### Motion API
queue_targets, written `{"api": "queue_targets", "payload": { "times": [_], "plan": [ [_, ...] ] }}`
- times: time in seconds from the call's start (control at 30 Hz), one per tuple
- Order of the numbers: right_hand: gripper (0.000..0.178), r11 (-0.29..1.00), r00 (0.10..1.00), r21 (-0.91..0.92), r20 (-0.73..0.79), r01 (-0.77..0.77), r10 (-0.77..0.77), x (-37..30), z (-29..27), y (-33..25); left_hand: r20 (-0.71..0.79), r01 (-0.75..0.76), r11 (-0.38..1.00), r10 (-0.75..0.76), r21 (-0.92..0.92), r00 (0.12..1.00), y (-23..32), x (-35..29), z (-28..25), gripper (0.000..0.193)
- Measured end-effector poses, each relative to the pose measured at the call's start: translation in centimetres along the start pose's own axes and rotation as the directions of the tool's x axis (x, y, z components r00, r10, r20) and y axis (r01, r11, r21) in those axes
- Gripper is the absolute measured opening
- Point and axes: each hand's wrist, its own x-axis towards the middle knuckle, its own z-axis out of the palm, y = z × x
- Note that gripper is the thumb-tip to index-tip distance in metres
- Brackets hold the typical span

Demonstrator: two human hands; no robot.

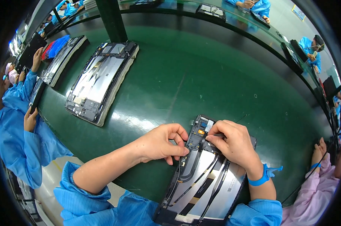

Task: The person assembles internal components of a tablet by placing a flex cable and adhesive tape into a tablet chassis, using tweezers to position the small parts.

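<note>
An opened tablet lies tilted before me, its silver inner plate, dark ribbon cables and black upper boards exposed. A small orange-yellow part shows near its top end. My left hand is curled at the tablet's left edge, thumb tip over the rim and a gap between thumb and forefinger. Above the upper boards, my right hand has thumb and forefinger pinched together close to the orange-yellow part; whatever lies between the tips is too small to make out. A blue band circles my right wrist.
Another opened tablet rests on a pale backing at the left of the green table. Further left is a third one beside a blue-and-red item. A dark green post rises behind. Co-workers sit left and right.
</note>
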Motion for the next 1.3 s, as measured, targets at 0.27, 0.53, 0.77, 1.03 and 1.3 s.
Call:
{"api": "queue_targets", "payload": {
  "times": [0.27, 0.53, 0.77, 1.03, 1.3],
  "plan": [
    [0.010, 0.999, 0.999, 0.014, 0.007, 0.033, -0.033, -0.1, -0.1, 0.4, -0.004, -0.011, 1.000, 0.011, 0.017, 1.000, 0.1, 0.1, 0.3, 0.030],
    [0.012, 0.999, 0.999, 0.031, 0.028, 0.040, -0.041, 0.0, -0.3, 0.5, -0.041, -0.026, 1.000, 0.026, 0.009, 0.999, 0.2, -0.1, 0.7, 0.027],
    [0.014, 1.000, 0.997, 0.029, 0.083, 0.003, -0.005, 0.2, -0.6, 0.4, -0.094, -0.056, 0.998, 0.058, 0.025, 0.994, 0.0, -0.2, 1.1, 0.024],
    [0.015, 0.990, 0.989, 0.113, 0.131, -0.086, 0.071, 0.4, -1.1, 0.2, -0.115, -0.082, 0.992, 0.093, 0.097, 0.989, -0.2, -0.3, 1.3, 0.024],
    [0.018, 0.974, 0.965, 0.128, 0.208, -0.186, 0.158, 0.6, -1.5, -0.1, -0.138, -0.124, 0.990, 0.131, 0.062, 0.982, -0.5, -0.1, 1.5, 0.024]
  ]
}}
